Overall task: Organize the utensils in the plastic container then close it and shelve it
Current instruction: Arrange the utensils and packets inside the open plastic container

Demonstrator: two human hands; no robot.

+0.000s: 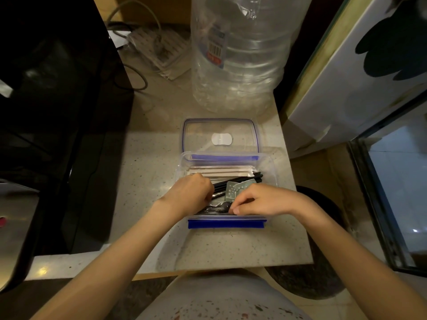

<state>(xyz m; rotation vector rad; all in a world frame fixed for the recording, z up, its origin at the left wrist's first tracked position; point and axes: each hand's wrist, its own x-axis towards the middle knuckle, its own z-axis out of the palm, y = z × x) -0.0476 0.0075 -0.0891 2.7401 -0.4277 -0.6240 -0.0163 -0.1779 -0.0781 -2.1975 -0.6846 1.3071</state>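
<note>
While both hands reach into the open plastic container (270, 167), the head view looks down on a speckled stone tabletop (150, 172) with the container at its middle. The left hand (193, 192) is curled into a loose fist at the container's left side, its fingers closed around the ends of black utensils (231, 182) that run out to its right toward the far right corner. The right hand (261, 200) lies over the near right part, thumb and forefinger pinched together on something dark and shiny by the near wall; what exactly it pinches cannot be told. Between the two hands lie small pale green packets (233, 189) with a star pattern, touching the black utensils. Beyond the left hand, along the far wall, a row of paper-wrapped sticks (221, 172) lies flat and side by side. The blue latch (226, 224) on the near wall, just below the right hand, hangs open. The clear lid (219, 135), blue-edged with a white oval patch in the middle, lies flat on the tabletop just beyond the container. Farther beyond both hands stands a large clear water jug (240, 54), upright. Well to the left of the left hand sits a black appliance (57, 112).
</note>
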